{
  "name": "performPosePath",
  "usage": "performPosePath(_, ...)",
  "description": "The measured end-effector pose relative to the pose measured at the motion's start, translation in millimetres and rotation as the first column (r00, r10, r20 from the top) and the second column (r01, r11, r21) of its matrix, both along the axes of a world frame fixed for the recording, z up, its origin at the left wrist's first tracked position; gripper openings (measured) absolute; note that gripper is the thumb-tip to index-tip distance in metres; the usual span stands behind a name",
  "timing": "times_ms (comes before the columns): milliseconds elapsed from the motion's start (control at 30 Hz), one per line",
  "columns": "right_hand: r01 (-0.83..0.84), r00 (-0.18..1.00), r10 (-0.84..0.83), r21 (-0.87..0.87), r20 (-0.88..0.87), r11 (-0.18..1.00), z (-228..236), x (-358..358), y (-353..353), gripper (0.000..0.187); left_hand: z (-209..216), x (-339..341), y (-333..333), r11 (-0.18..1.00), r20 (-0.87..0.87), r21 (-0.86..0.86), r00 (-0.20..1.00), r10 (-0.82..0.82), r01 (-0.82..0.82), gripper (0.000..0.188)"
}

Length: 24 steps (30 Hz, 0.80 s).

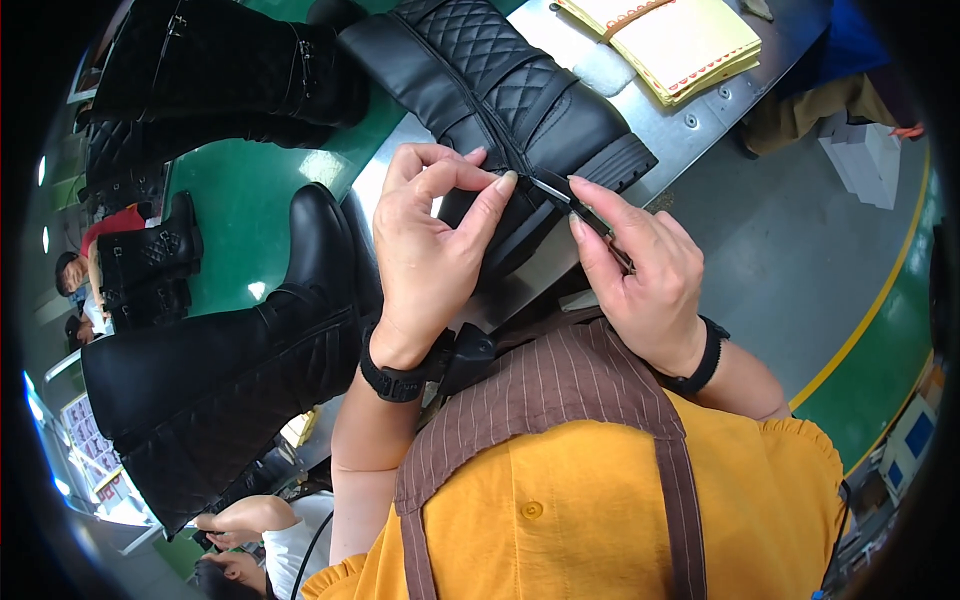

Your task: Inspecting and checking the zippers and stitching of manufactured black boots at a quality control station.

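Observation:
A black quilted boot (500, 75) lies on its side on the metal table, its sole toward the right. Beside its strap and zipper seam, the thumb and forefinger of my left hand (425, 245) are pinched together. Whatever is between those fingertips is too small to make out. My right hand (645, 270) grips a slim tool with a pointed metal tip (548, 190) and a dark handle, partly hidden by the fingers. The tip almost meets my left fingertips, close to the boot.
A stack of yellow cards (680, 45) bound with a brown band lies on the metal table (690, 125). Tall black boots (230, 370) are at the left, with more (240, 70) farther back. White boxes (865, 155) stand on the floor at right. Other people work at the left.

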State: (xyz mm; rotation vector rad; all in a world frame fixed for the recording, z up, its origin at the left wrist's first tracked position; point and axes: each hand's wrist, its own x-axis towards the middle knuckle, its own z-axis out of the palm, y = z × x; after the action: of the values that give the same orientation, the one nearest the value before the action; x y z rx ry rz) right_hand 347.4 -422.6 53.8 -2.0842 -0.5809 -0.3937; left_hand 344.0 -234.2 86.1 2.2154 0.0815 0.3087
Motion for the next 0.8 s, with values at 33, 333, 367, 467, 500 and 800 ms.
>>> performPosePath(33,0.009,1.0,-0.008,-0.013,0.023,1.0,0,0,1,0.033,0,0,0,1.0,0.0,-0.002,1.0,0.0,0.0,0.012)
performPosePath(333,0.145,0.974,-0.138,-0.024,0.177,0.989,-9,7,5,0.035,5,0,0,0.999,-0.049,-0.038,0.999,-0.011,0.009,0.01)
performPosePath(367,0.145,0.974,-0.138,-0.026,0.18,0.989,-8,15,5,0.035,5,-1,-2,1.0,-0.032,0.005,0.999,-0.015,0.015,0.011)
performPosePath(467,0.287,0.928,-0.318,0.171,0.193,0.942,7,35,4,0.033,3,-3,-5,0.999,-0.004,0.045,1.0,0.006,-0.006,0.012)
performPosePath(500,0.251,0.959,-0.27,0.189,0.083,0.949,12,34,1,0.032,3,-3,-5,0.999,0.004,0.039,1.0,0.025,-0.025,0.012)
performPosePath(800,0.147,0.942,-0.044,0.29,-0.333,0.946,16,14,-9,0.034,2,-7,6,0.993,-0.088,-0.083,0.993,0.075,-0.083,0.035)
